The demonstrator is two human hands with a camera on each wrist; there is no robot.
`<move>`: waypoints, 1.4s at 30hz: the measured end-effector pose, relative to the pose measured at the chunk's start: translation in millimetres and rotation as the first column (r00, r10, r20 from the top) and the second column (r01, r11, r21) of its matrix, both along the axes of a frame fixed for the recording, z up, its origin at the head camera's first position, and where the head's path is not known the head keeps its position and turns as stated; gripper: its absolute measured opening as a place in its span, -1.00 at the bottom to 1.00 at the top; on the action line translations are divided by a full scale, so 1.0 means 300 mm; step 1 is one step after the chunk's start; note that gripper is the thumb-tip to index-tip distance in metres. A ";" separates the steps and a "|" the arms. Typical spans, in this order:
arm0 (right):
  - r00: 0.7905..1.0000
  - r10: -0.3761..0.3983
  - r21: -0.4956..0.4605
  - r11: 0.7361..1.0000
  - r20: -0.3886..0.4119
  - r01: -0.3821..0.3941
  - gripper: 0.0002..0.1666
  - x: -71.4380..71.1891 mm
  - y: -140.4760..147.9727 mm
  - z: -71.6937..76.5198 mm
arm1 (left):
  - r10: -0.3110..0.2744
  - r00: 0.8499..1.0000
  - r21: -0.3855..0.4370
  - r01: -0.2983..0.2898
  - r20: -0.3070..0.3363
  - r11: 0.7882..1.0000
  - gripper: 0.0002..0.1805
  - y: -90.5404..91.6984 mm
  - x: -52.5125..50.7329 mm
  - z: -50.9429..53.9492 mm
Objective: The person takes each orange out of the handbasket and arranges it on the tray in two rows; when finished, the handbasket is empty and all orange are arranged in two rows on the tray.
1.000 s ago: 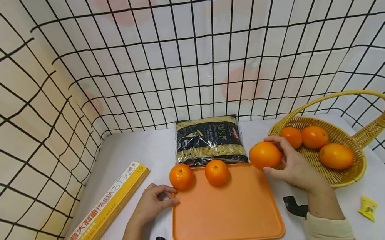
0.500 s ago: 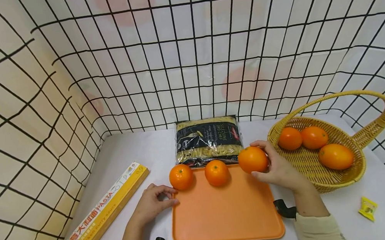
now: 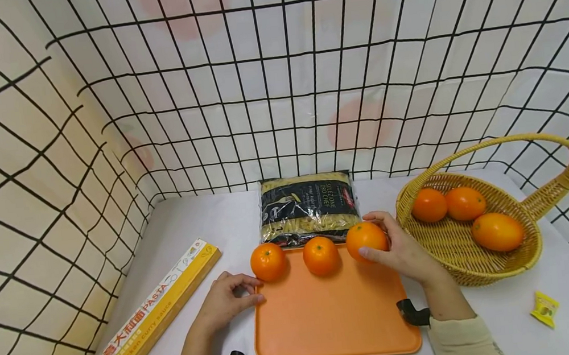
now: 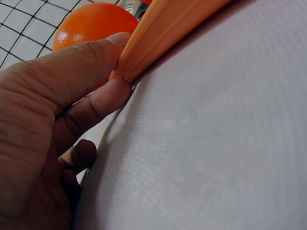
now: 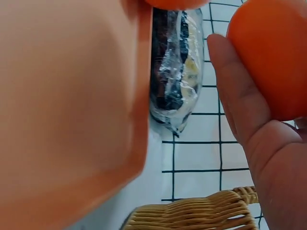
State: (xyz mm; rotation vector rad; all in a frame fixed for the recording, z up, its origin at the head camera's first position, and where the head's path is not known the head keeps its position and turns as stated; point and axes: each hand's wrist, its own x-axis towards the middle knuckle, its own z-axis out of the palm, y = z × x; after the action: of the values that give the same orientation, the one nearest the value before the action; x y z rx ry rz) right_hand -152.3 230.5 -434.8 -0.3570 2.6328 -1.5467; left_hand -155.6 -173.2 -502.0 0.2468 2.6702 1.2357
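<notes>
A black grid is rising behind a white-covered table, closing off the space beyond an orange tray. A wicker basket is standing to the tray's right, its tall handle arching over three orange fruits. A long yellow pasta box is lying slantwise to the tray's left. Just past the tray's far edge, a black-labelled pasta bag is filling the strip before the grid. Two oranges are sitting along the tray's far edge, one at its left corner and one near its middle. A small yellow packet is lying well off to the tray's right.

At the tray's far right corner, a person's right hand is holding another orange, the fingers parting about as wide as the fruit and wrapping its far side while the thumb is pressing the near side; whether the fruit is touching the tray, this onlooker cannot tell. The left hand is pinching the tray's left edge, thumb and one finger nearly closing on the thin rim.
</notes>
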 end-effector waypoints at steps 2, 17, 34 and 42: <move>1.000 -0.018 0.020 1.000 0.026 0.017 -0.18 -0.006 -0.002 -0.009 | 0.003 1.000 -0.002 -0.003 0.002 1.000 -0.77 0.001 -0.001 0.000; 0.988 -0.078 0.113 0.992 0.137 0.062 -0.02 -0.035 -0.003 -0.053 | 0.001 1.000 0.007 -0.001 -0.004 1.000 -0.77 -0.001 -0.002 -0.008; 0.979 -0.100 0.239 0.969 0.176 0.056 -0.02 -0.022 0.003 -0.032 | -0.016 1.000 0.011 0.016 -0.006 1.000 -0.77 -0.004 -0.005 -0.011; 0.976 -0.089 0.305 0.952 0.198 0.024 -0.05 -0.013 0.004 -0.029 | -0.009 1.000 0.009 0.009 -0.002 1.000 -0.77 -0.005 -0.002 -0.008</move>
State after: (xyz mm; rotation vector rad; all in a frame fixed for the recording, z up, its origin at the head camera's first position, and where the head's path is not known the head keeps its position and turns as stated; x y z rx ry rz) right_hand -156.1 231.6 -443.7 -0.0909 2.6698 -1.0970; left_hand -156.2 -174.6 -504.3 0.2608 2.6624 1.2462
